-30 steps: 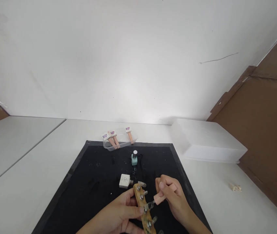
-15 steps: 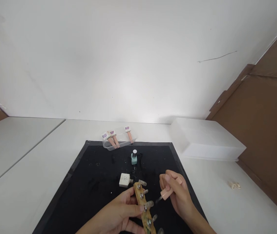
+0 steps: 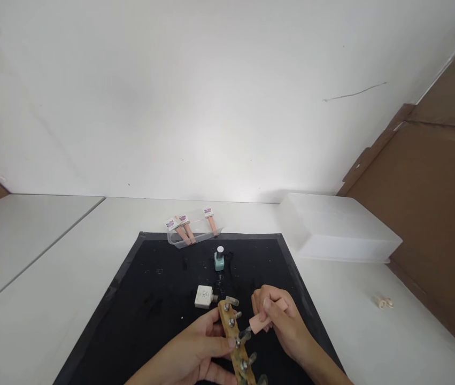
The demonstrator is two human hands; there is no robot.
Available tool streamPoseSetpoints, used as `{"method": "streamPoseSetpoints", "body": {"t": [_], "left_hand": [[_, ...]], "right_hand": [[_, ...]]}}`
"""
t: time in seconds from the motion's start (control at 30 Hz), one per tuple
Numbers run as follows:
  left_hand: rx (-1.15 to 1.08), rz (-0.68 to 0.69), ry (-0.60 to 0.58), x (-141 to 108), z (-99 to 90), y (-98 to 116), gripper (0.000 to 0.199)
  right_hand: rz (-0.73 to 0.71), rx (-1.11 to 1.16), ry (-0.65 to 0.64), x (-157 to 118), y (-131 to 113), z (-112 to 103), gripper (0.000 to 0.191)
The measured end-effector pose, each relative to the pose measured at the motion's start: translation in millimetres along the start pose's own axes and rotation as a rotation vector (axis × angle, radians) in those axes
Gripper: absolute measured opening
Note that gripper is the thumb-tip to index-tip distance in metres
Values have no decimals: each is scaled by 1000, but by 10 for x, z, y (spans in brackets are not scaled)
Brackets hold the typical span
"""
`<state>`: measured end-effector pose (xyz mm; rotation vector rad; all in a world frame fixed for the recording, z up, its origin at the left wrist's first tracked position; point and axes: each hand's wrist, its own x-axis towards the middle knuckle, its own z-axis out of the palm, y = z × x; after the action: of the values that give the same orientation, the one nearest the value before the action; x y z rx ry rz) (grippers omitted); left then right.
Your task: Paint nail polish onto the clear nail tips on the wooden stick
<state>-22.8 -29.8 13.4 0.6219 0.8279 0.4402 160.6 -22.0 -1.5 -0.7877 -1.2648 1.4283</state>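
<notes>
Gripped in my left hand (image 3: 207, 345) is a narrow wooden nail-tip stand (image 3: 229, 327), tilted, with metal knobs along it and clear false nail tips jutting to the right. Between the fingers of my right hand (image 3: 283, 318) is a nail polish brush (image 3: 260, 322) with a pink cap handle. Its dark bristles point left and reach the middle nail tip (image 3: 245, 337). Beyond the stand's far end, a white square polish bottle (image 3: 203, 297) lies on its side, its neck uncapped. A capped teal polish bottle (image 3: 219, 261) stands upright further back.
A black mat (image 3: 151, 289) covers the work area. At its back edge a clear tray (image 3: 195, 240) holds pink-capped bottles (image 3: 183, 233). To the right stand a white translucent box (image 3: 343, 230) and small cream rings (image 3: 383, 302). A white wall rises behind.
My right hand has moved left and slightly down, bringing the brush from beside the stand to the middle nail tip. My left hand keeps hold of the stand.
</notes>
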Motion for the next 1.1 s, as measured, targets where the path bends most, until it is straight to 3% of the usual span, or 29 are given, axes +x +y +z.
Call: {"method": "streamPoseSetpoints", "body": {"t": [0.33,0.6,0.77,1.1], "left_hand": [[1,10,2,-19,26,3,44],[1,3,7,-21,-1,-8,39],[3,1,31,-15,7,4,39],[-22,-15,32,-20,52,47,46]], "right_hand": [[101,-119,79,-3,-13,-11,43],[53,-24,169,9,-16,-20,43],[19,105,94,21,-10,-11,41],[-20,11,-60,6,-4,-9,40]]}}
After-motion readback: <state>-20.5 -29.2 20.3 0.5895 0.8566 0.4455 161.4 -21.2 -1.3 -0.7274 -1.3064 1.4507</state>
